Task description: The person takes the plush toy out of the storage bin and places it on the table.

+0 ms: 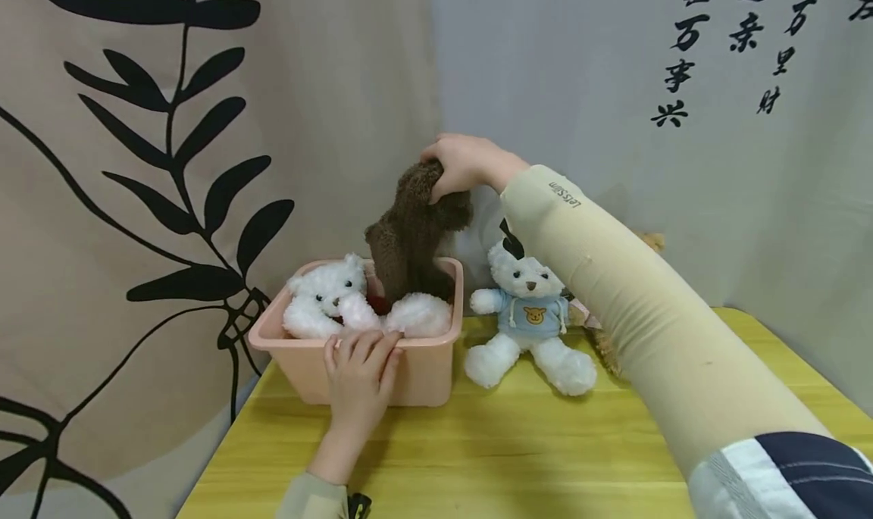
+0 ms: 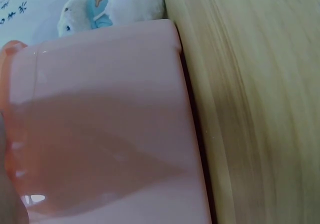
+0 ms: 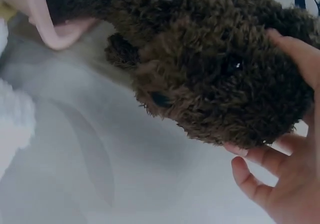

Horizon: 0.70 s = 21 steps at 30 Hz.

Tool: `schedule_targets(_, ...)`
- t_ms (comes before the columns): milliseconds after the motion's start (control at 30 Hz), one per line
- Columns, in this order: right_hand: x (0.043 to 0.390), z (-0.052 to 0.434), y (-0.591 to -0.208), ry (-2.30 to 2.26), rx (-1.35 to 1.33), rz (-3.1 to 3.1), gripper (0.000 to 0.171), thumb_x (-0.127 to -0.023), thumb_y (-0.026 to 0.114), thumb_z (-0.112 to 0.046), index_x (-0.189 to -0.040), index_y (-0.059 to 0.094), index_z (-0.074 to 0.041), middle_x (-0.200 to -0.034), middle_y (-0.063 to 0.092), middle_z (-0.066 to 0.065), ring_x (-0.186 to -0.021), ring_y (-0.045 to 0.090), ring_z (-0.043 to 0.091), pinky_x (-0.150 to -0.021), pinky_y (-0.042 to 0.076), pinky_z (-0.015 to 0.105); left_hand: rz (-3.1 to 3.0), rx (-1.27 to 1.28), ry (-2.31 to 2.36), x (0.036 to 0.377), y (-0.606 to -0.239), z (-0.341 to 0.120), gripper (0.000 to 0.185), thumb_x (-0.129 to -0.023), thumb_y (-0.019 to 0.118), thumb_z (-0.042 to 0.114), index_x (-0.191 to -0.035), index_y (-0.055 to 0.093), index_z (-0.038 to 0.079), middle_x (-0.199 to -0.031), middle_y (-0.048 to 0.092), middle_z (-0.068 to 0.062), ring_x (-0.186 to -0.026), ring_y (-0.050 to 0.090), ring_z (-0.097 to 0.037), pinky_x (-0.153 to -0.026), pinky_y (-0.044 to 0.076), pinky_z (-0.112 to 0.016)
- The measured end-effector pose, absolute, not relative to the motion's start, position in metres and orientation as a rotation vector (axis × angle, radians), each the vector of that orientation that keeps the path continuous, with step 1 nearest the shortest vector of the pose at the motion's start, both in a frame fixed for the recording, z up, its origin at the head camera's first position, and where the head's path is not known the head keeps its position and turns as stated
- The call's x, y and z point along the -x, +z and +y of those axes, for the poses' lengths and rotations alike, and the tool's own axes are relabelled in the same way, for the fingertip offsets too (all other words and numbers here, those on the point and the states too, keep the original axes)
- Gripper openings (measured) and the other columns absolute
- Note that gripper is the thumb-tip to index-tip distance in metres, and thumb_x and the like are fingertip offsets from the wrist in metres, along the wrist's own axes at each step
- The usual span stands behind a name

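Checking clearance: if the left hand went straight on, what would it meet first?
Probably the white teddy in the pink bin, just past the rim the left hand touches; exact gap unclear.

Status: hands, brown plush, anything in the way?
Right hand grips brown plush by its head. Left hand holds front rim of pink bin. Plush's lower end in bin; white bear there too, may crowd it.
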State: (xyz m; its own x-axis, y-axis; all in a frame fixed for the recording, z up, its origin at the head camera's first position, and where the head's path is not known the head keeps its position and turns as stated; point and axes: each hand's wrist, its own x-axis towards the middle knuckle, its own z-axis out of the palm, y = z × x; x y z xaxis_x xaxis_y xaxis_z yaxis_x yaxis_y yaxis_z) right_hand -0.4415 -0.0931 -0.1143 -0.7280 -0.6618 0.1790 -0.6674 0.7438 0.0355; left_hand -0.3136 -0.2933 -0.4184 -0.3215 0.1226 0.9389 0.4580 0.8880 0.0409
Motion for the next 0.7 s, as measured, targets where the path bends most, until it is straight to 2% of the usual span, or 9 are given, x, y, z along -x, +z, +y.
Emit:
schedule_targets(233,0.435,-0.064,-0.089,0.297,-0.902,-2.729,0.072,-0.087,0.064,-0.045,-0.148,0.039,-0.015,-0.149,0.039,0.01,-0.135,0.037,0.029,-0.106,0.034,0.046,-1.887,0.439,-0.366,0.31,-0.423,-0.292,0.029,-0.098,0.052,0.037,-0.109,0.071,0.018,-0.099,0.063,-0.004,-0.097,0.053,-0.032,-0.096,0.025,-0.064)
schedule_targets(333,0.429,-0.054,-0.075,0.415,-0.827,-2.742,0.079,-0.088,0.06,-0.049,-0.152,0.031,-0.013,-0.154,0.033,0.008,-0.14,0.031,0.027,-0.11,0.029,0.044,-1.883,0.439,-0.377,0.31,-0.423,-0.292,0.028,-0.098,0.053,0.037,-0.109,0.071,0.018,-0.1,0.063,-0.004,-0.098,0.053,-0.032,-0.097,0.024,-0.064)
schedule_targets(433,0.422,-0.046,-0.063,0.461,-0.777,-2.789,0.086,-0.089,0.057,-0.053,-0.155,0.02,-0.013,-0.159,0.02,0.007,-0.144,0.02,0.026,-0.113,0.024,0.045,-1.878,0.434,-0.384,0.311,-0.422,-0.293,0.028,-0.097,0.054,0.036,-0.108,0.071,0.017,-0.1,0.064,-0.004,-0.099,0.053,-0.032,-0.098,0.024,-0.064)
schedule_targets(467,0.421,-0.043,-0.06,0.456,-0.769,-2.807,0.087,-0.089,0.057,-0.053,-0.155,0.018,-0.013,-0.159,0.018,0.007,-0.145,0.019,0.027,-0.113,0.024,0.045,-1.879,0.432,-0.385,0.311,-0.422,-0.294,0.028,-0.097,0.053,0.036,-0.108,0.071,0.018,-0.1,0.064,-0.004,-0.099,0.053,-0.032,-0.098,0.023,-0.064)
schedule_targets(500,0.419,-0.041,-0.057,0.441,-0.763,-2.827,0.087,-0.089,0.057,-0.053,-0.155,0.017,-0.013,-0.159,0.017,0.008,-0.142,0.026,0.028,-0.11,0.029,0.045,-1.881,0.432,-0.385,0.312,-0.421,-0.294,0.027,-0.097,0.053,0.036,-0.108,0.071,0.017,-0.1,0.064,-0.004,-0.099,0.053,-0.033,-0.098,0.023,-0.064)
schedule_targets(533,0.419,-0.039,-0.055,0.421,-0.752,-2.848,0.088,-0.088,0.058,-0.053,-0.155,0.017,-0.014,-0.154,0.03,0.012,-0.132,0.04,0.027,-0.104,0.036,0.044,-1.883,0.432,-0.384,0.313,-0.421,-0.294,0.027,-0.097,0.053,0.036,-0.108,0.071,0.017,-0.1,0.063,-0.004,-0.1,0.053,-0.033,-0.098,0.023,-0.064)
schedule_targets(600,0.418,-0.036,-0.051,0.363,-0.742,-2.895,0.089,-0.088,0.058,-0.053,-0.155,0.016,-0.013,-0.153,0.032,0.013,-0.105,0.056,0.025,-0.088,0.046,0.041,-1.887,0.434,-0.383,0.314,-0.42,-0.295,0.028,-0.098,0.052,0.036,-0.108,0.07,0.018,-0.1,0.063,-0.004,-0.1,0.053,-0.033,-0.098,0.023,-0.064)
schedule_targets(633,0.418,-0.034,-0.051,0.327,-0.742,-2.92,0.089,-0.088,0.058,-0.053,-0.155,0.017,-0.012,-0.152,0.033,0.014,-0.091,0.057,0.023,-0.079,0.048,0.039,-1.888,0.434,-0.384,0.314,-0.419,-0.295,0.028,-0.098,0.052,0.036,-0.108,0.07,0.017,-0.101,0.063,-0.004,-0.1,0.053,-0.033,-0.098,0.023,-0.065)
schedule_targets(700,0.42,-0.033,-0.054,0.278,-0.742,-2.97,0.089,-0.088,0.059,-0.053,-0.155,0.017,-0.011,-0.15,0.035,0.016,-0.07,0.049,0.018,-0.064,0.047,0.035,-1.889,0.435,-0.383,0.316,-0.418,-0.295,0.028,-0.098,0.052,0.036,-0.109,0.07,0.018,-0.101,0.063,-0.005,-0.101,0.053,-0.033,-0.098,0.023,-0.065)
